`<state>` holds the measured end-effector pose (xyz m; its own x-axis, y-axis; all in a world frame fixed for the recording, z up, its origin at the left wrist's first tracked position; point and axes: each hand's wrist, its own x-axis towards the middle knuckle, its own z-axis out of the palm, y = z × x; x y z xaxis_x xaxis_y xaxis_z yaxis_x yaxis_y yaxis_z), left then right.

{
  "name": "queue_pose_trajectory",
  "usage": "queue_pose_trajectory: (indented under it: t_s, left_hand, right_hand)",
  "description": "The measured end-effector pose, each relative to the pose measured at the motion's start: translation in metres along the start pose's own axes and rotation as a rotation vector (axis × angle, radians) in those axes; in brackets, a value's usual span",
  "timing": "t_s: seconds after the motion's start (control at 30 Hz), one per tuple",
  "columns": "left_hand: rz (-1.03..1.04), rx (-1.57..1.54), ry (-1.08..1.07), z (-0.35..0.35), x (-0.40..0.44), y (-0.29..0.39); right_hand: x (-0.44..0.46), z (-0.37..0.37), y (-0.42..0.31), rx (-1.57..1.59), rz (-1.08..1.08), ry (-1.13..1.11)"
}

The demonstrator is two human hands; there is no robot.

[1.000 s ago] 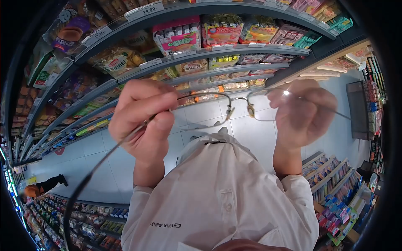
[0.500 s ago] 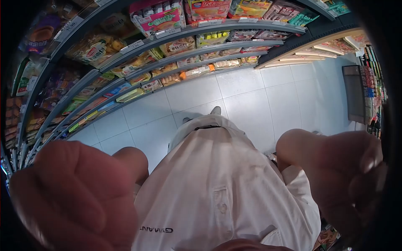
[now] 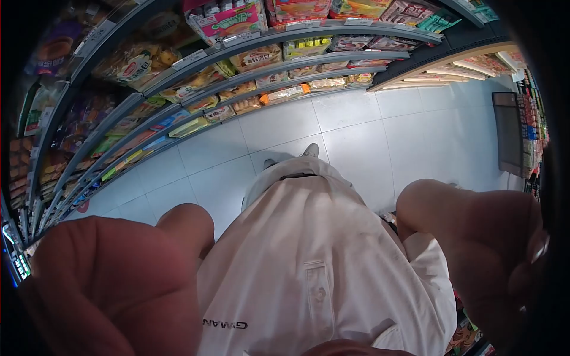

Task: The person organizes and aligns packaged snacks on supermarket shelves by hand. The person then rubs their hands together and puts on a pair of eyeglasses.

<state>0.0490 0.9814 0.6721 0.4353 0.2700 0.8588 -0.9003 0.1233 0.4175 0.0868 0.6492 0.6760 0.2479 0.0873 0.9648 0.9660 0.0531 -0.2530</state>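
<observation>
My left hand [image 3: 119, 279] is raised close to the camera at the lower left, palm side showing. Its fingers fade into the dark edge of the view, so what they touch is hidden. On the other side, my right hand [image 3: 499, 249] is held up just as near, dim and partly cut off by the rim. A fingernail catches light there, but the grip itself is hidden. Between both arms is my light button shirt [image 3: 297, 255], with dark lettering on the chest. No held object shows in either hand.
Curved-looking store shelves [image 3: 249, 77] with packaged bread and snacks run along the left and top. A pale tiled floor [image 3: 350, 130] lies around my shoes [image 3: 311, 151]. A dark mesh-sided rack [image 3: 507, 133] and more goods stand at the right.
The shelves and floor have shifted slightly right in view. My left hand sits a little lower and farther right; my right hand has moved only slightly.
</observation>
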Motion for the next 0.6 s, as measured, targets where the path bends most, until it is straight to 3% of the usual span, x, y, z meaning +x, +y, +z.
queue_pose_trajectory:
  t_s: [0.17,0.23,0.3,0.33,0.37,0.4,0.47,0.53,0.6]
  left_hand:
    - [-0.009,0.011,0.008,0.003,-0.009,-0.009]
    - [-0.070,0.165,-0.008,0.000,-0.022,-0.013]
    - [-0.140,0.276,-0.249,-0.001,-0.026,-0.015]
    - [-0.181,0.306,-0.482,0.000,-0.026,-0.018]
    - [-0.167,0.184,-0.625,0.005,-0.020,-0.028]
    - [-0.148,0.068,-0.765,0.012,-0.012,-0.036]
    - [-0.115,-0.081,-0.828,0.028,0.001,-0.032]
    - [0.050,-0.037,-0.529,0.051,-0.019,-0.034]
    - [0.076,-0.052,-0.272,0.076,-0.033,-0.025]
  right_hand:
    - [-0.013,0.016,0.020,-0.097,-0.016,0.006]
    - [-0.023,0.025,0.031,-0.145,0.011,0.020]
    - [-0.040,0.035,0.047,-0.200,0.088,0.027]
    - [-0.053,0.040,0.056,-0.223,0.160,0.032]
    - [-0.068,0.045,0.065,-0.238,0.246,0.029]
    - [-0.088,0.053,0.077,-0.196,0.361,0.051]
    - [-0.133,0.055,0.089,-0.401,0.754,-0.095]
    - [-0.192,0.057,0.108,-0.471,0.885,-0.196]
    - [-0.239,0.054,0.115,-0.523,0.960,-0.381]
